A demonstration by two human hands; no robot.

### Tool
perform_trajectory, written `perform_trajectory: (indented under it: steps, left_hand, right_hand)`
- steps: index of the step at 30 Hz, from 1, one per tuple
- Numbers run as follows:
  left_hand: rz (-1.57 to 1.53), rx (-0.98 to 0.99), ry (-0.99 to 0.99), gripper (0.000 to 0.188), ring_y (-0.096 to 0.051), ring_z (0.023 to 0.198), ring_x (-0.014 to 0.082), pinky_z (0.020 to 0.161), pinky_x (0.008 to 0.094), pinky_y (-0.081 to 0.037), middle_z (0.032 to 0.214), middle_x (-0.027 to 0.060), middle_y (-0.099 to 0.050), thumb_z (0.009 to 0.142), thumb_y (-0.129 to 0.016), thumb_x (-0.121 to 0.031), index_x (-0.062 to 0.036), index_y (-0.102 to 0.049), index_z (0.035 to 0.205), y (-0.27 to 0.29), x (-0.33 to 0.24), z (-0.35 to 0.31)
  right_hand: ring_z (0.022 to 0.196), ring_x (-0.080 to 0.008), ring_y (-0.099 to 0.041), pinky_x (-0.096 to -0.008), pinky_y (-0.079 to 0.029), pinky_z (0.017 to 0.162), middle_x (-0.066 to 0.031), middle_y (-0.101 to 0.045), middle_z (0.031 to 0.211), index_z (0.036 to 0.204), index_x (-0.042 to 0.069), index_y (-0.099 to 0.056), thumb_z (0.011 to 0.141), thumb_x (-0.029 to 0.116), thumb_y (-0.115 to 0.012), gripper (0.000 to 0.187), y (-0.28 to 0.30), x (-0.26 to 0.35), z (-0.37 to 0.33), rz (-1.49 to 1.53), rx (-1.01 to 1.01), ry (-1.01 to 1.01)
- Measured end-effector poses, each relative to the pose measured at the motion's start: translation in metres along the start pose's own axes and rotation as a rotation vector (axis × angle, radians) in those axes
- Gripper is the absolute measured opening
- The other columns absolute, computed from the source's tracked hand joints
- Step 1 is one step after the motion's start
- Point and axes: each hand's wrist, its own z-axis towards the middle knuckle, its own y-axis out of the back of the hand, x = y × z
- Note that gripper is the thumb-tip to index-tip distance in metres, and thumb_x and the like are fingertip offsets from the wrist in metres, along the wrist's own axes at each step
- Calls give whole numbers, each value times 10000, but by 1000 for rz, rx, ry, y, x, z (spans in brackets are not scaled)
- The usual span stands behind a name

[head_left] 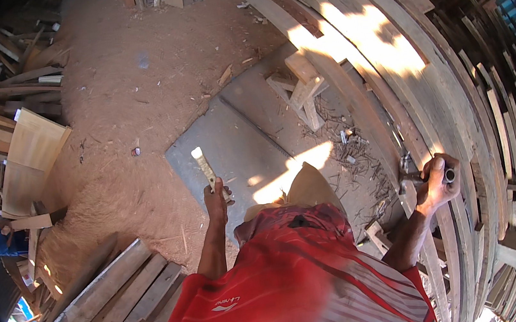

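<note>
My left hand [217,199] is closed around a short, pale yellowish strip [205,166], likely a folded ruler, which points up and away over the grey sheet. On the right, my right hand [439,185] grips a hammer [411,178] with a dark metal head. The round end of its handle sticks out beside my thumb. This hand is over the long stacked planks [454,130] at my right side.
A small wooden trestle [306,87] stands on the grey sheet [193,133] in front of me. Scattered nails and scraps [353,146] lie beside the planks. Boards [120,300] are piled at lower left, and wooden panels [32,156] lean farther left. Brown dirt floor [126,80] spreads ahead.
</note>
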Motion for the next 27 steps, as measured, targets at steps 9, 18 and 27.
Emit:
perform_trajectory:
  steps: [9, 18, 27]
  left_hand:
    - [175, 261, -222, 601, -655, 783, 135, 535, 288, -547, 924, 70, -663, 958, -669, -528, -10, -551, 1237, -97, -116, 73]
    - [456, 405, -359, 486, -583, 746, 102, 583, 282, -497, 862, 21, -622, 988, -641, -480, -42, -586, 1189, -139, -233, 138]
    - [561, 396, -487, 727, -649, 1113, 353, 953, 444, -500, 1189, 237, -671, 910, -685, -489, -26, -485, 1434, -186, -287, 207]
  right_hand:
    - [495, -43, -431, -215, -298, 450, 19, -514, 621, 908, 44, -624, 990, 341, -716, 322, -31, -23, 8, -235, -3, 6]
    - [563, -58, -420, -242, -303, 514, 20, -507, 638, 838, 41, -616, 996, 308, -711, 325, -64, -29, 35, -358, -68, -157]
    - [465, -73, -382, -245, -309, 411, 14, -390, 578, 847, 30, -525, 1079, 334, -533, 383, -159, 8, 89, 166, 18, -20]
